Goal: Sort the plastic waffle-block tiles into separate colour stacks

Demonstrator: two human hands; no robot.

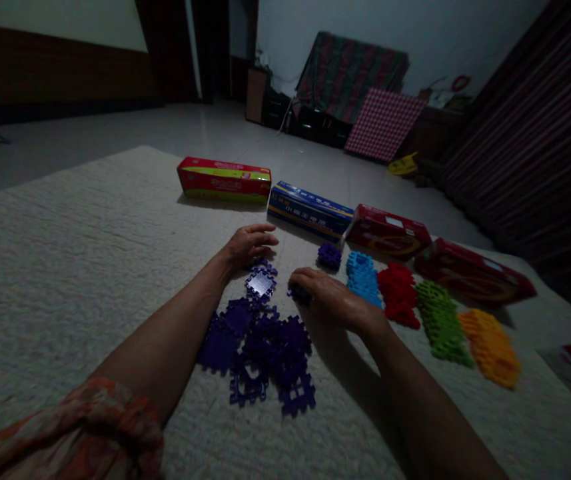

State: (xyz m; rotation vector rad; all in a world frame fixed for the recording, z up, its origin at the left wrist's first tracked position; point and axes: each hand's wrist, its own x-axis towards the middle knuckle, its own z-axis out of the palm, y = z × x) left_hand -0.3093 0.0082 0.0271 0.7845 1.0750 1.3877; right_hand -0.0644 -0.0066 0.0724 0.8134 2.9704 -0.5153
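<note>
A loose heap of purple interlocking plastic tiles [260, 347] with notched edges lies between my forearms. My left hand [251, 245] is just beyond the heap, its fingers stretched out and apart. Close below those fingers lies a shiny purple tile [261, 284]. My right hand [330, 293] rests low over the mat with its fingers curled down on dark purple tiles [299, 293], which it partly hides. Behind that hand sits a small purple stack [330, 256]. To its right are rows of blue tiles [364, 277], red tiles [398, 293], green tiles [442, 323] and orange tiles [492, 347].
Along the back of the quilted mat [90, 253] stand a red-yellow box [224, 181], a blue box [310, 211] and two dark red boxes [390, 231]. A checked cloth panel [386, 123] leans against furniture farther off. Dark striped curtains [530, 147] hang at the right.
</note>
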